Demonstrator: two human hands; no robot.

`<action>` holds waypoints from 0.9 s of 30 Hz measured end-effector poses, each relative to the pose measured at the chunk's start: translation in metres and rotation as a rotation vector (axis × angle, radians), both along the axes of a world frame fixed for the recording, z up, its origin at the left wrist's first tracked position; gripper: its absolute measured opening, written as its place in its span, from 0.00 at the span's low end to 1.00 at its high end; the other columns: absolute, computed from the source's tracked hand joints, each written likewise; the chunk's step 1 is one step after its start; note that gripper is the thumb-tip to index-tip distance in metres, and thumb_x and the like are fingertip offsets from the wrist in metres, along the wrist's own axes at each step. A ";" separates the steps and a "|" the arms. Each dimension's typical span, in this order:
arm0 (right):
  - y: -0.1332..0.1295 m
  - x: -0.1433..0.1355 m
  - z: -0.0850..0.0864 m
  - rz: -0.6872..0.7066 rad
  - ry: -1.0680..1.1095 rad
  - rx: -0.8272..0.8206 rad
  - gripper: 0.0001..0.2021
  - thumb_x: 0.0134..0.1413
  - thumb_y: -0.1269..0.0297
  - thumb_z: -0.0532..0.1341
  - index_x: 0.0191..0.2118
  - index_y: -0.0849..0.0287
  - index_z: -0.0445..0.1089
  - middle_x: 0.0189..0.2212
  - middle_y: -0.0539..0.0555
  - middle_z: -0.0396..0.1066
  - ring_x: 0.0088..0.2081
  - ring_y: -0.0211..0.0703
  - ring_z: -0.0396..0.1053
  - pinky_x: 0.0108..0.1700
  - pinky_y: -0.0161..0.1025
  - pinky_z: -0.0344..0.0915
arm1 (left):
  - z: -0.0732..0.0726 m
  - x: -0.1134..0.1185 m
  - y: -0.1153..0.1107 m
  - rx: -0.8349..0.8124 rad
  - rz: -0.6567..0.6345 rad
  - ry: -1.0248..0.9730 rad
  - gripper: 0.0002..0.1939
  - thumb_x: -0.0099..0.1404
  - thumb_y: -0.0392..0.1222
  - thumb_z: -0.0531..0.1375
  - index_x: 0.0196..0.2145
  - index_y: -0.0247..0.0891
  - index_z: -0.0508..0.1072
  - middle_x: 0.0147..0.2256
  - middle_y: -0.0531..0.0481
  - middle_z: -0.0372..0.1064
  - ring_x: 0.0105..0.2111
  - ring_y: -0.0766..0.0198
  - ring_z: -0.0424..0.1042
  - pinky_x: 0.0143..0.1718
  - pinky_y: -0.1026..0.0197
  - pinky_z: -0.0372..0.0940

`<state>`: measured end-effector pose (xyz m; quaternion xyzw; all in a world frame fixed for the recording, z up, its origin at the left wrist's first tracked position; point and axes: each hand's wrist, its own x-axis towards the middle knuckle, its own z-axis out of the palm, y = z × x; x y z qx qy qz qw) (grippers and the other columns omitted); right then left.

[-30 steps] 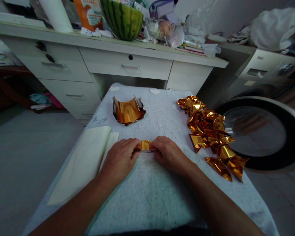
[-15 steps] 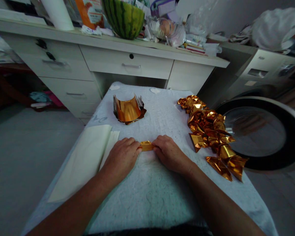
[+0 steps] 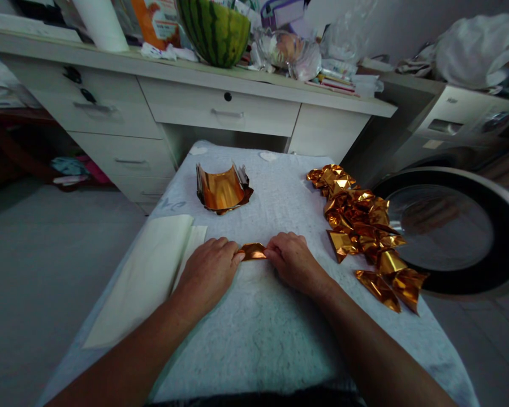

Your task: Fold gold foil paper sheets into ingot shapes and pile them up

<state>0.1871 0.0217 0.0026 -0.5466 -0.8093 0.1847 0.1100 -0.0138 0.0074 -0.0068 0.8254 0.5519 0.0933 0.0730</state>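
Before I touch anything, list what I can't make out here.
Ends of the folded gold foil: head view, hidden by the left hand and right hand.
Number of pieces in the foil pile: head view, they overlap.
Top of the orange package: head view, cut off by the upper edge.
Lettering on the washing machine: head view, too small.

1. A small gold foil piece (image 3: 253, 251), shiny, coppery along its front face and darker toward the lower edge.
2. It looks folded into a narrow band, its upper edge slightly arched, its lower edge nearly straight.
3. It lies crosswise just below the frame's centre, its ends hidden under the fingers of the left hand (image 3: 210, 270) and right hand (image 3: 297, 264); whether it touches the surface (image 3: 263, 333) is unclear.
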 end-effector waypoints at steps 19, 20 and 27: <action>0.000 -0.007 -0.001 -0.122 -0.088 0.030 0.09 0.61 0.63 0.59 0.30 0.58 0.71 0.32 0.54 0.74 0.37 0.45 0.67 0.39 0.40 0.51 | 0.007 0.009 -0.002 0.058 0.098 0.240 0.16 0.71 0.44 0.49 0.32 0.37 0.73 0.31 0.43 0.75 0.34 0.53 0.73 0.35 0.54 0.63; 0.000 -0.007 -0.001 -0.123 -0.086 0.032 0.09 0.61 0.63 0.59 0.30 0.58 0.71 0.32 0.54 0.74 0.37 0.45 0.67 0.39 0.40 0.51 | 0.006 0.009 -0.001 0.063 0.097 0.241 0.16 0.71 0.44 0.49 0.32 0.37 0.73 0.31 0.43 0.75 0.34 0.53 0.73 0.35 0.54 0.63; 0.001 -0.009 -0.002 -0.145 -0.109 0.033 0.10 0.61 0.63 0.58 0.30 0.58 0.71 0.31 0.54 0.74 0.36 0.46 0.67 0.38 0.41 0.51 | 0.007 0.011 -0.001 0.024 0.109 0.239 0.17 0.71 0.44 0.48 0.32 0.36 0.73 0.31 0.42 0.75 0.34 0.52 0.73 0.35 0.53 0.62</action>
